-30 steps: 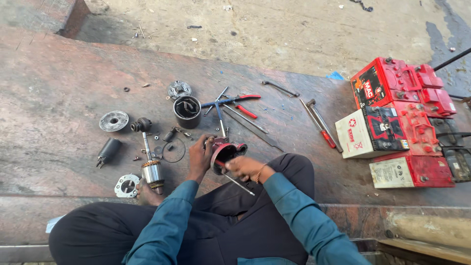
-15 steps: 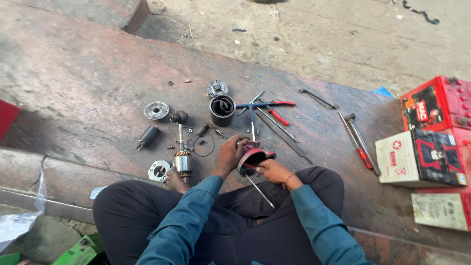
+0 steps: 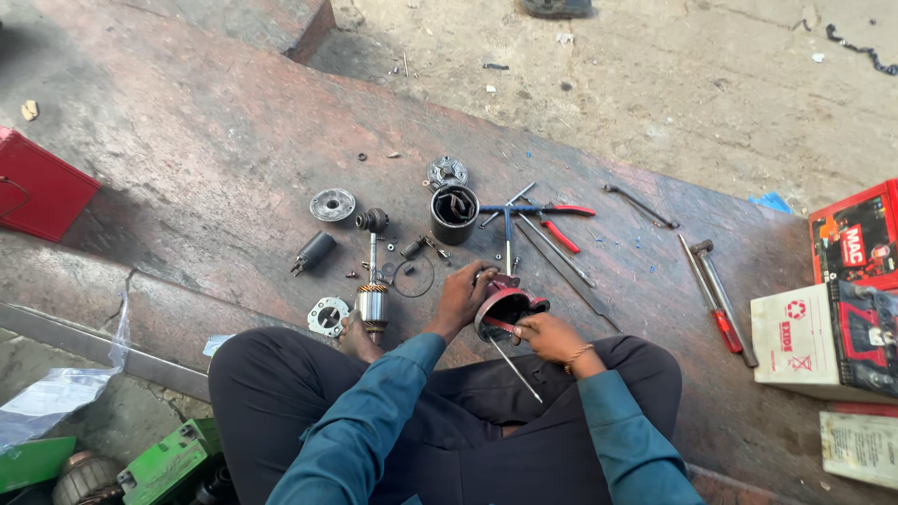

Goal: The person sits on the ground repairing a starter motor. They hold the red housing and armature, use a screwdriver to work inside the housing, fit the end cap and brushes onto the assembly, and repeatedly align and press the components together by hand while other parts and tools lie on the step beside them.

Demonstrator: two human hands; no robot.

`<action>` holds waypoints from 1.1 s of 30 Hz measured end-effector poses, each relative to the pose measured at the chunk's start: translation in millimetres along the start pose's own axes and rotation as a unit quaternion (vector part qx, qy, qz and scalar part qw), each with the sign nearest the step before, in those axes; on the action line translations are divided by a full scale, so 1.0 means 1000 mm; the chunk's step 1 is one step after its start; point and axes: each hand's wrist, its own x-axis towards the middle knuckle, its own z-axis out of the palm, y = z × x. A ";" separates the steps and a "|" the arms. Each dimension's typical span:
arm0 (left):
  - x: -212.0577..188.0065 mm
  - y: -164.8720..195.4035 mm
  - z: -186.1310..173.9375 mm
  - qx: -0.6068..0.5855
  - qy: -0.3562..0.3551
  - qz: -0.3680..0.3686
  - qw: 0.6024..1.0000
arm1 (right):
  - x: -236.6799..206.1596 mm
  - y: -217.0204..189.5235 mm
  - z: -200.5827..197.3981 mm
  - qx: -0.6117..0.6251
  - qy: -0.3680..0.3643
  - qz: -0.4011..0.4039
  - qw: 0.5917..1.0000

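Stone floor (image 3: 187, 140): left hand (image 3: 460, 297) clamps red housing (image 3: 505, 307); right hand (image 3: 543, 335) pinches thin rod (image 3: 514, 369) (keep it straight, housing braced).

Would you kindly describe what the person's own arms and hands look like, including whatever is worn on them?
Both arms wear long teal-blue sleeves that end at the wrists. The left hand is bare, with no glove. The right hand is also bare and carries a thin gold-coloured bangle at the wrist. No rings or markings can be made out.
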 end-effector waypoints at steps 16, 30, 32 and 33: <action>-0.001 -0.002 -0.002 0.002 0.000 0.007 1.000 | -0.016 -0.044 -0.017 0.210 -0.078 0.090 0.970; 0.001 -0.020 0.004 0.035 0.023 0.032 0.999 | -0.014 -0.052 -0.019 0.122 0.034 -0.135 0.983; 0.002 -0.025 0.004 0.048 0.031 0.023 0.998 | -0.017 -0.048 -0.016 0.045 -0.048 0.086 0.994; 0.002 -0.025 0.002 0.035 0.030 0.016 0.999 | -0.018 -0.048 -0.011 -0.021 -0.024 0.081 0.996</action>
